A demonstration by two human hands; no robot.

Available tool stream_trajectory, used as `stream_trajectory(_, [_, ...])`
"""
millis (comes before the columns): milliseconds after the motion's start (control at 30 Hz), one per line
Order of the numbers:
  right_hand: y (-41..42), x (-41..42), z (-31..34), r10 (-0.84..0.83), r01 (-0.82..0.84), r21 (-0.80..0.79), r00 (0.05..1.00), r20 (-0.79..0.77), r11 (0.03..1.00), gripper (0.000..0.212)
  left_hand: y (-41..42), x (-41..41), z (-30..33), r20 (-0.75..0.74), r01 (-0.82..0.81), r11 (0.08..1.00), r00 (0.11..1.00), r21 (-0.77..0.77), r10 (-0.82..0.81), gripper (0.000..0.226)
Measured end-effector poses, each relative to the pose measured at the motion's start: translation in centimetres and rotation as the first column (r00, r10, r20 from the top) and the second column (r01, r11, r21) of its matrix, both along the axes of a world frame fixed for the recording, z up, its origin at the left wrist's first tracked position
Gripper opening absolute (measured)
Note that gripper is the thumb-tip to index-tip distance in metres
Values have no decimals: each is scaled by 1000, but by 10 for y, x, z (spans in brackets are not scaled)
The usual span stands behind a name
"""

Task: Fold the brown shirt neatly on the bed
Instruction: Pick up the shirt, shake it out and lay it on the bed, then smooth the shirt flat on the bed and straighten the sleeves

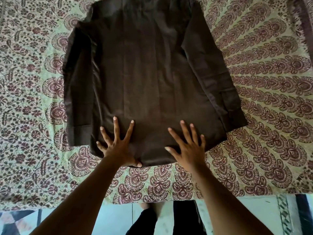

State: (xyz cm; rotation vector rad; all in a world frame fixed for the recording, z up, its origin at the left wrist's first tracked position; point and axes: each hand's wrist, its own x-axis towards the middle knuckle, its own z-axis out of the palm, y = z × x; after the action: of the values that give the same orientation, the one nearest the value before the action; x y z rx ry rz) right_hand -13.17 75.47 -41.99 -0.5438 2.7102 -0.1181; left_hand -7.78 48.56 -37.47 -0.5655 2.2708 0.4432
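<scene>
Your brown shirt (149,78) lies spread flat on the bed (264,92), back side up, with its hem toward you near the bed's front edge and its collar end at the top of the view. Both long sleeves lie along the sides of the body, the left sleeve (77,92) straight down its edge and the right sleeve (218,78) angled slightly outward, cuffs toward you.

Your left hand (118,146) rests flat on the lower left part of the shirt, fingers spread wide and straight, thumb at the hem. Your right hand (188,148) lies flat on the lower right part, fingers also splayed wide, gripping nothing. The two hands are apart, with bare brown cloth between them.

The bed is covered by a green sheet printed with maroon paisley and flower patterns. Below the bed's front edge you can see a pale tiled floor (118,216) and dark trousers (183,217).
</scene>
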Motion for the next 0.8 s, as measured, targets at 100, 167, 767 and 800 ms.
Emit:
stream_trajectory(100, [39,14,4,-201,201,9,980,-12,980,70,4,-9,1,3,30,998,1000,-53,-30,157])
stream_trajectory(167, [48,18,8,-296,296,-6,953,-58,955,67,17,-19,-4,-146,39,992,988,-120,-57,142])
stream_trajectory(767, [121,-90,29,-226,197,-200,965,-135,960,44,138,-177,10,-257,163,961,941,-224,-220,81])
stream_trajectory(800, [124,-108,32,-314,273,-227,934,-171,935,42,142,-194,11,-313,117,971,933,-206,-178,72])
